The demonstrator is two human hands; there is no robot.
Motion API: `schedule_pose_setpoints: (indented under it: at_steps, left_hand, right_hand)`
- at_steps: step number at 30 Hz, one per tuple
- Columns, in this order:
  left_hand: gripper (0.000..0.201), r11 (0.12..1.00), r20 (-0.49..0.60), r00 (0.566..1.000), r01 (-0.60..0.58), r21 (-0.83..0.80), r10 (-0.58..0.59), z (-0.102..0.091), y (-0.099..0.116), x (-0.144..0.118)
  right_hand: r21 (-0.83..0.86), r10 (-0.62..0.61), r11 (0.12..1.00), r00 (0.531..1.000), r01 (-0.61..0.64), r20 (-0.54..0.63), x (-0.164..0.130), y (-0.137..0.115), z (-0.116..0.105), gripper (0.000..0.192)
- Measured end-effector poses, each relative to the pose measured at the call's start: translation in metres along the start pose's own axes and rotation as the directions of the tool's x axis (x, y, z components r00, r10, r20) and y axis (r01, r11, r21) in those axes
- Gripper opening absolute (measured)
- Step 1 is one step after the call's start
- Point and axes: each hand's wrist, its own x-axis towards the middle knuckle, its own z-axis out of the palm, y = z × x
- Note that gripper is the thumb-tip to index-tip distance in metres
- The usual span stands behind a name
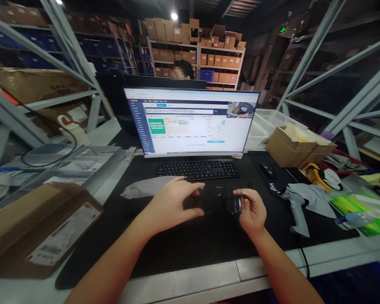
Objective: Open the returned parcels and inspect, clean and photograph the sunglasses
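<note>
Both my hands hold a pair of dark sunglasses [218, 198] just above the black desk mat [183, 245], in front of the black keyboard [198, 169]. My left hand [172, 204] grips the left lens and frame end. My right hand [251, 209] pinches the right lens and temple between thumb and fingers. A grey cloth pouch [142, 188] lies on the mat to the left of my left hand. The monitor [193, 122] behind the keyboard shows a web form.
A cardboard box with a shipping label [34, 228] sits at left. At right lie a mouse [267, 169], a grey barcode scanner [296, 211], an open carton [296, 145] and plastic bags [361, 211]. A person sits behind the monitor. Shelving with boxes surrounds the desk.
</note>
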Motion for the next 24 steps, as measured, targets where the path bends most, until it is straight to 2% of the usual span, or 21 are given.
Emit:
schedule_pose_setpoints:
  at_steps: [3, 9, 13, 15, 17, 19, 20, 21, 22, 24]
  left_hand:
    - [0.059, 1.000, -0.028, 0.999, -0.024, 0.002, 0.024, 0.002, -0.006, -0.003]
    - [0.065, 0.997, -0.142, 0.987, -0.075, -0.035, 0.069, 0.020, -0.035, 0.001]
    - [0.064, 0.994, -0.157, 0.988, -0.022, -0.105, 0.005, 0.025, -0.040, 0.003]
    - [0.064, 0.990, -0.161, 0.986, 0.029, -0.141, -0.052, 0.023, -0.042, 0.004]
    - [0.066, 0.985, -0.188, 0.977, 0.073, -0.155, -0.101, 0.019, -0.044, 0.005]
    - [0.067, 0.983, -0.225, 0.965, 0.104, -0.151, -0.136, 0.014, -0.046, 0.005]
    - [0.067, 0.983, -0.239, 0.960, 0.111, -0.145, -0.144, 0.011, -0.047, 0.006]
    - [0.067, 0.984, -0.252, 0.957, 0.111, -0.137, -0.143, 0.009, -0.047, 0.006]
    - [0.066, 0.986, -0.262, 0.955, 0.105, -0.129, -0.136, 0.007, -0.047, 0.006]
    - [0.064, 0.990, -0.282, 0.953, 0.081, -0.112, -0.110, 0.003, -0.046, 0.006]
  right_hand:
    - [-0.001, 0.010, 1.000, 1.000, -0.010, 0.001, 0.003, -0.003, 0.001, 0.022]
    - [-0.001, 0.003, 1.000, 1.000, -0.003, -0.024, 0.009, 0.004, 0.006, 0.021]
    - [0.014, -0.008, 1.000, 1.000, 0.008, -0.016, 0.004, 0.000, 0.007, 0.022]
    - [-0.001, -0.027, 1.000, 0.999, 0.027, 0.043, 0.007, 0.000, -0.001, 0.028]
    - [-0.085, -0.006, 0.996, 0.998, 0.012, 0.065, 0.022, 0.011, -0.019, 0.040]
    - [-0.276, 0.141, 0.952, 0.990, -0.133, 0.009, 0.051, 0.037, -0.050, 0.047]
    - [-0.440, 0.306, 0.848, 0.951, -0.295, -0.048, 0.068, 0.054, -0.068, 0.045]
    - [-0.621, 0.501, 0.652, 0.862, -0.435, -0.078, 0.087, 0.074, -0.088, 0.044]
    - [-0.671, 0.587, 0.555, 0.803, -0.492, -0.103, 0.104, 0.095, -0.107, 0.043]
    - [-0.721, 0.695, 0.431, 0.709, -0.543, -0.118, 0.130, 0.135, -0.142, 0.039]
